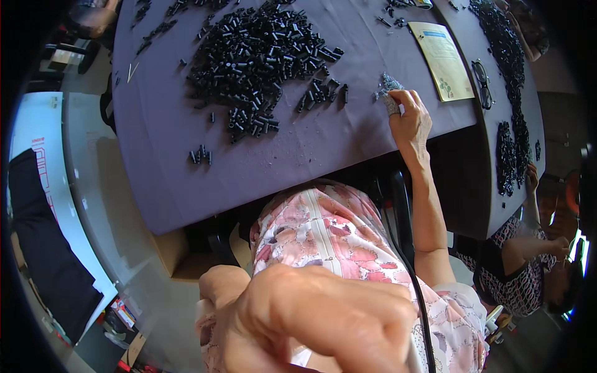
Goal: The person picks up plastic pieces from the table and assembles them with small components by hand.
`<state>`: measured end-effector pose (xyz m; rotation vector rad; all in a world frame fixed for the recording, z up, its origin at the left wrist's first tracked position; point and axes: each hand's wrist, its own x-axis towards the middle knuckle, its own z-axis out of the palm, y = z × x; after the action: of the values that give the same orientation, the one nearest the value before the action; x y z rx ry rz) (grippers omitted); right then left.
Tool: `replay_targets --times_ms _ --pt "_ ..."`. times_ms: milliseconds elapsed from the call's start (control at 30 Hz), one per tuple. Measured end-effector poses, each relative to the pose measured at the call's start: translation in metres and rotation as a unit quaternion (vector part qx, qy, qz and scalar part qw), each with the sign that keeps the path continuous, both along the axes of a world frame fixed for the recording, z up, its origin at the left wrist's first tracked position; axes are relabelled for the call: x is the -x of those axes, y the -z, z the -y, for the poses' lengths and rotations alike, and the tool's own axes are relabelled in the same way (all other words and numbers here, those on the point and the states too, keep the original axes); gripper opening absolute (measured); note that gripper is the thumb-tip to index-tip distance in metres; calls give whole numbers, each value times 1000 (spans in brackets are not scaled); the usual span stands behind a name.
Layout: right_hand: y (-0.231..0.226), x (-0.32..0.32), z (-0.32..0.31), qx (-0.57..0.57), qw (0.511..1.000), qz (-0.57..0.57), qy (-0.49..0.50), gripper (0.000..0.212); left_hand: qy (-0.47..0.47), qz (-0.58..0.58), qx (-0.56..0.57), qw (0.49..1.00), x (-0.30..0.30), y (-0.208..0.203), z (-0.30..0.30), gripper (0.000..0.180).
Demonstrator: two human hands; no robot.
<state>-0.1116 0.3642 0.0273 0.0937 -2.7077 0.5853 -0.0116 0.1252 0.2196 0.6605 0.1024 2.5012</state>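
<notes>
My right hand (410,118) reaches over the purple-grey cloth to a small heap of tiny silvery pieces (390,82). Its fingers are bent and drawn together at the near edge of the heap, with a greyish wrap (392,104) around one finger. Any piece between the fingertips is too small to make out. Raised close to the camera, my left hand (323,317) is closed, knuckles up, and looks large. The fingertips are turned away, so what it holds, if anything, is hidden. Left of the silvery heap lies a big pile of short black tubular parts (258,59).
Several black parts (200,155) lie apart near the table's (168,186) front left. A yellowish booklet (441,61) and eyeglasses (482,84) sit to the right. Beyond is another table with black parts (510,68) and a seated person (516,267). A black cable (418,292) crosses my lap.
</notes>
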Motion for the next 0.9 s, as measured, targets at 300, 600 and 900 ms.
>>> replay_targets --times_ms 300,600,900 --pt "1 -1 0 -48 999 -26 -2 24 -94 -8 182 979 -10 -22 10 19" --pt "6 8 7 -91 995 -34 -31 32 -123 28 167 978 -18 -15 7 13" --pt "6 16 17 -144 988 30 -43 25 -113 109 184 970 1 62 9 31"
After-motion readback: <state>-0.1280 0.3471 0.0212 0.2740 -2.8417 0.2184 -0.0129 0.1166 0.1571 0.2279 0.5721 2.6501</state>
